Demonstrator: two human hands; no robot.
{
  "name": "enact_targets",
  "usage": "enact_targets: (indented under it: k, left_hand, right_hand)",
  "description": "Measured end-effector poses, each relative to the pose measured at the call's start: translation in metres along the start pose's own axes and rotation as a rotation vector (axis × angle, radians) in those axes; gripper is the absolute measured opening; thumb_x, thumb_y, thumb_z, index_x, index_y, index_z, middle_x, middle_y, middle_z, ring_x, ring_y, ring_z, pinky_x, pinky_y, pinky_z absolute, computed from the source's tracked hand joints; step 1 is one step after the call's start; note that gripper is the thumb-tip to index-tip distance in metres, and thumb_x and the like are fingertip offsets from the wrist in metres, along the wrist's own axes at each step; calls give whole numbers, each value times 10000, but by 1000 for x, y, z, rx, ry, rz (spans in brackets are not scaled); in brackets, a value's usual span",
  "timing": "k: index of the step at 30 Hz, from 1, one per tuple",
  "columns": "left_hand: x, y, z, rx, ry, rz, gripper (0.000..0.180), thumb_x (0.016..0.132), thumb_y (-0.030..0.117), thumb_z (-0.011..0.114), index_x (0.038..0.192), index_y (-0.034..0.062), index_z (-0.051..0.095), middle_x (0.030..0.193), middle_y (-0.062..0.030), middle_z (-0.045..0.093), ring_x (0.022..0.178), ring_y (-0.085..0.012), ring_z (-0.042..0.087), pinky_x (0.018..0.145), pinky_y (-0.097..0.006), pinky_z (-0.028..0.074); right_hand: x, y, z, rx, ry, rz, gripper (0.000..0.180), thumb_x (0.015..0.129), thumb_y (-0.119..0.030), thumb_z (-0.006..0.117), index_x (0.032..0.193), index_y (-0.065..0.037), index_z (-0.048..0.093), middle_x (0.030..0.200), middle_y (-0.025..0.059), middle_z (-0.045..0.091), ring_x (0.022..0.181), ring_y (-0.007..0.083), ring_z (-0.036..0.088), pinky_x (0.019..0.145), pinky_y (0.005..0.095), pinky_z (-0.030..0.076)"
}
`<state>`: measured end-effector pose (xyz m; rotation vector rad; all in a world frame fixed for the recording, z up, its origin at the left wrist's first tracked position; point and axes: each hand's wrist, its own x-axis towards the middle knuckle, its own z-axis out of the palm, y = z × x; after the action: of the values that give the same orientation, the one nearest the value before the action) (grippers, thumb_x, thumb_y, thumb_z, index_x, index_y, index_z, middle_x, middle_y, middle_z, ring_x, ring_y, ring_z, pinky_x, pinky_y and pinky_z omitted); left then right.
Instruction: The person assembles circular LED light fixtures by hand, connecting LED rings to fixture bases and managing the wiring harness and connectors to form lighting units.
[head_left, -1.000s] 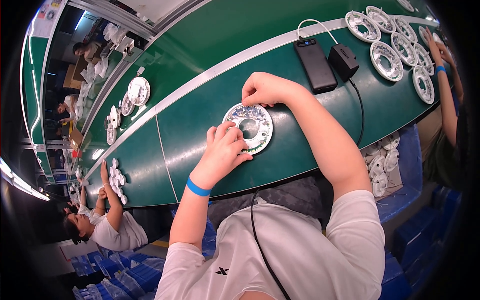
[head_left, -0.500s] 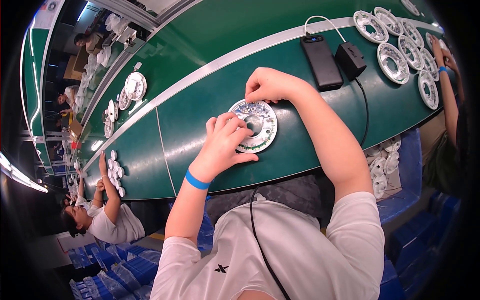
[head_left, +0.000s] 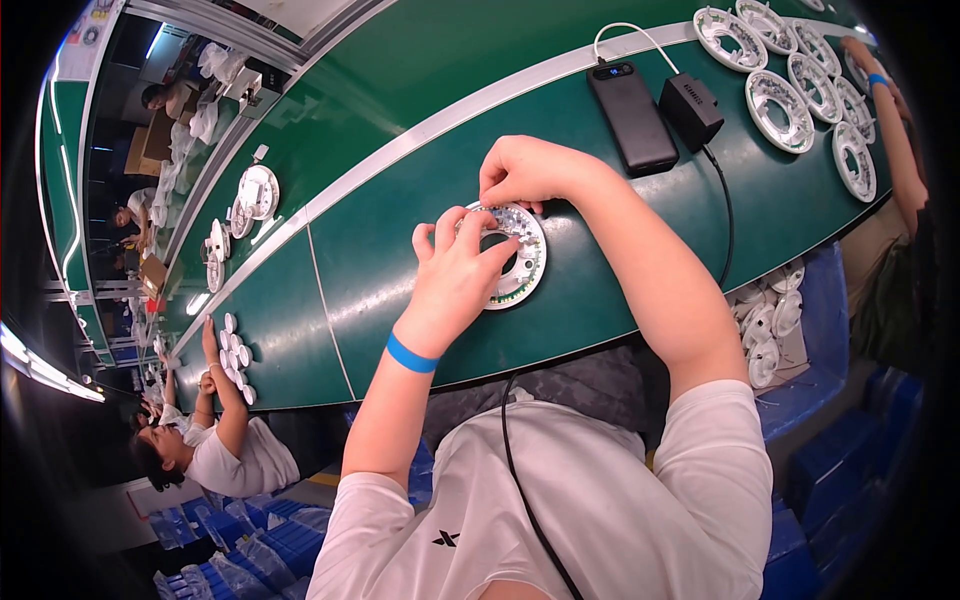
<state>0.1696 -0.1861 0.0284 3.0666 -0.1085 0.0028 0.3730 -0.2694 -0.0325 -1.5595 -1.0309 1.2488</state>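
A white round housing (head_left: 535, 268) with a circuit board and a central hole lies on the green bench before me. My left hand (head_left: 455, 272), a blue band at its wrist, reaches over its left side, with bent fingers on the board and the thumb by the hole. At the far rim, my right hand (head_left: 523, 172) is closed, thumb and forefinger pinched together. Whatever they hold is hidden.
Beyond my right arm lie a black power bank (head_left: 632, 118) and a black adapter (head_left: 690, 110) with cables. More white housings (head_left: 778, 110) spread at the far right, near a co-worker's arm (head_left: 900, 140). Small white round parts (head_left: 236, 352) sit at left. A blue bin (head_left: 822, 330) stands below the bench.
My left hand has moved up over the housing, and its thumb has gone from below the rim to the hole. My right hand stays pinched at the far rim.
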Motion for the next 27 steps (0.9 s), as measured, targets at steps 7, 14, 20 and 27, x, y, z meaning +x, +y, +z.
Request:
enact_targets:
  k: [7,14,20,27]
  left_hand:
    - [17,19,15,70,102,-218,107,753,183,829,858,181,806,1078,11,604,1153,-267,512,946,-492,319]
    - [29,19,16,1,144,-223,144,699,218,851,816,171,780,1043,-2,631,1139,-263,535,929,-492,336]
    - [-14,-8,12,-151,329,-293,300,809,114,777,1105,86,738,1200,-111,644,1193,-322,557,995,-426,417]
    - [-69,-49,41,-815,254,-336,764,904,190,712,1560,-2,370,1595,-164,412,1443,-309,424,1207,-449,298]
  right_hand:
    - [3,3,-4,19,-11,-22,132,869,-102,722,871,27,750,656,64,662,476,108,582,429,271,475]
    - [-4,21,-12,41,-30,-44,137,864,-115,723,832,15,755,617,69,670,467,121,609,442,287,491]
    - [-5,16,-4,-322,197,-57,214,821,-190,792,884,12,757,707,128,717,647,214,715,588,344,572]
    - [-242,-6,12,167,650,-408,223,913,-80,731,1115,12,721,919,18,710,831,100,639,690,280,520]
